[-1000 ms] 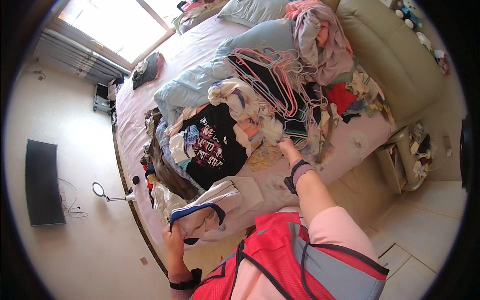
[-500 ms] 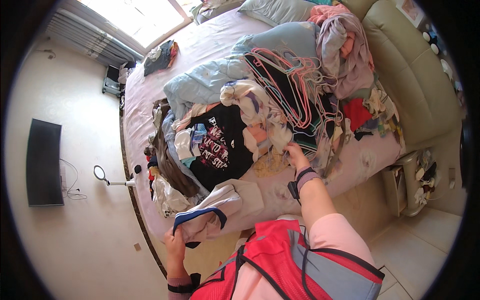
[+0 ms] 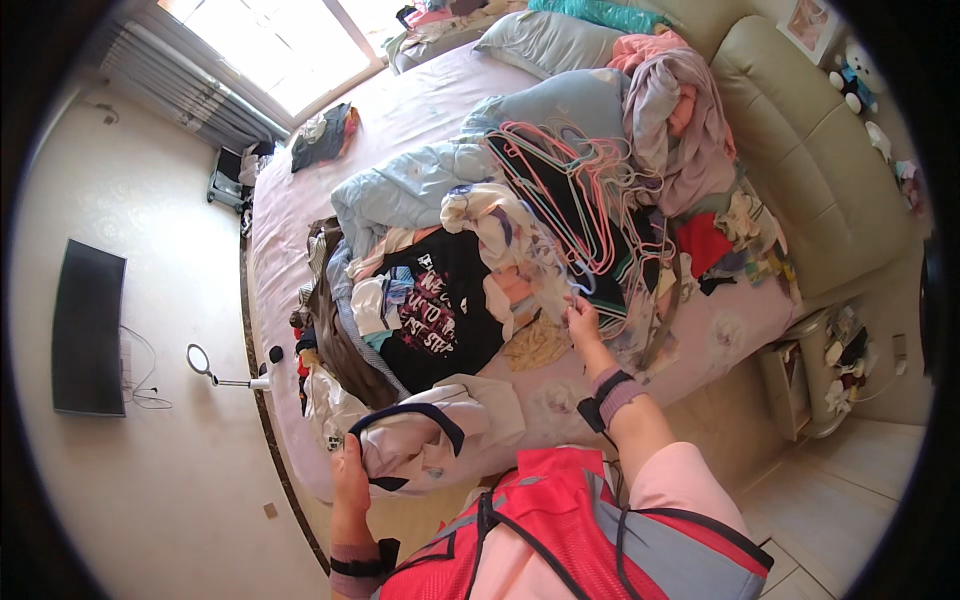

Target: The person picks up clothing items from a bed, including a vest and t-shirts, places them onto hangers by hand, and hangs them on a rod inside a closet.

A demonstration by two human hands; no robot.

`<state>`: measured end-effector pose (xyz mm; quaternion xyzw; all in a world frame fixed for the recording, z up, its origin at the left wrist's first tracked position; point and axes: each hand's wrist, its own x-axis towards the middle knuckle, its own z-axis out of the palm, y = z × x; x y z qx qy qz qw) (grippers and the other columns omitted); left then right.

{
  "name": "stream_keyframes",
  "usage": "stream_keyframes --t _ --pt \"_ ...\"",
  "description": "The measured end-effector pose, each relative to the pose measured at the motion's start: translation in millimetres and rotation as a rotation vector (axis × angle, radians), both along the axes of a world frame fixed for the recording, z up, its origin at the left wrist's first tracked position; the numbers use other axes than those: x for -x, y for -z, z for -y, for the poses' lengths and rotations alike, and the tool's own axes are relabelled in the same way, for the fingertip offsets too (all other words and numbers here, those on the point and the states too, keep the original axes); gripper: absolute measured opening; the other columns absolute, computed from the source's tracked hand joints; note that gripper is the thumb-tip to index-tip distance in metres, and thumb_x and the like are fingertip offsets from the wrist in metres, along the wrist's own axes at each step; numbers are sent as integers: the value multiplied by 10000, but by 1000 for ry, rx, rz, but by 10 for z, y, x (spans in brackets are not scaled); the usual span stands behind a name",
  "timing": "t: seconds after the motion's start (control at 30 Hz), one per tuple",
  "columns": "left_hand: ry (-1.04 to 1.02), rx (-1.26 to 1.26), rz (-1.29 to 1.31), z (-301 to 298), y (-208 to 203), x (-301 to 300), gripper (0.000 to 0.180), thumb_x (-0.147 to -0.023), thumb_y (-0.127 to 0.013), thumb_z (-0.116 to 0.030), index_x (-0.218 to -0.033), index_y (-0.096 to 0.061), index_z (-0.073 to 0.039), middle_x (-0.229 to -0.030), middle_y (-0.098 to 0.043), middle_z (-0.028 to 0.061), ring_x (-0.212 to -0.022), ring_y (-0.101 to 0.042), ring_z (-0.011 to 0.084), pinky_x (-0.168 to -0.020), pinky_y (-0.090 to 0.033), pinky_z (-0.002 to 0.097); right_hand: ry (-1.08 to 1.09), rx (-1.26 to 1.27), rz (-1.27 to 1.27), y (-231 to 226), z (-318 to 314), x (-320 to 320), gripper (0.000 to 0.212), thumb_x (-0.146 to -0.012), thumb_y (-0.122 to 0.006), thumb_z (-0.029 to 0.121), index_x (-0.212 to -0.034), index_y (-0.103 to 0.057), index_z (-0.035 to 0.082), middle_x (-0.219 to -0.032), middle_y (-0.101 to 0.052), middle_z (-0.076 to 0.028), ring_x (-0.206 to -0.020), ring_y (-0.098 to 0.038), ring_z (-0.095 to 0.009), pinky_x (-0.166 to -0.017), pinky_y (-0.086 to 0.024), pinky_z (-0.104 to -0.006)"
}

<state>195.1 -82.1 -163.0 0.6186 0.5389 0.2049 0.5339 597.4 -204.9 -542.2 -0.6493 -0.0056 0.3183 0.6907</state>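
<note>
My left hand (image 3: 350,472) is closed on the edge of a whitish garment (image 3: 492,408) with a navy band, partly lying on the near edge of the bed. My right hand (image 3: 582,326) is pinched at the near end of what looks like a pale blue hanger (image 3: 582,277); the fingers partly hide the grip. Beyond it lies a tangle of pink, blue and white hangers (image 3: 603,235) on dark clothes. Between my hands, a black printed T-shirt (image 3: 462,290) is spread flat. A crumpled tan cloth (image 3: 535,343) lies just left of my right hand.
Clothes and a light blue quilt (image 3: 405,195) cover much of the bed (image 3: 410,95). A padded headboard (image 3: 805,150) stands on the right, with a nightstand (image 3: 790,390) nearer me. A round mirror on an arm (image 3: 200,360) sticks out at the left bed edge.
My right hand has shifted slightly and now pinches the hanger end, lifted a little from the pile. My left hand keeps hold of the garment, whose navy band has swung into a wider arc.
</note>
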Motion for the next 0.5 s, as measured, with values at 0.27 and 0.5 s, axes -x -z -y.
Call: stream_keyframes --t 0.27,0.5 --pt "-50 -248 -114 -243 -180 142 510 -1025 -455 -380 -664 -553 -34 -650 -458 -45 -620 -395 62 -524 -323 311 -6 274 935 -1339 476 323 243 -933 -579 91 -1155 -669 47 -895 -685 -86 -774 -643 -126 -679 -501 -282" --pt "10 -322 75 -418 -511 208 293 -981 -563 -258 -899 -649 9 -787 -587 -26 -738 -508 74 -666 -437 263 -230 -60 760 -2901 789 543 206 -945 -606 74 -1120 -674 -12 -787 -627 12 -633 -516 -45 -548 -396 -205"
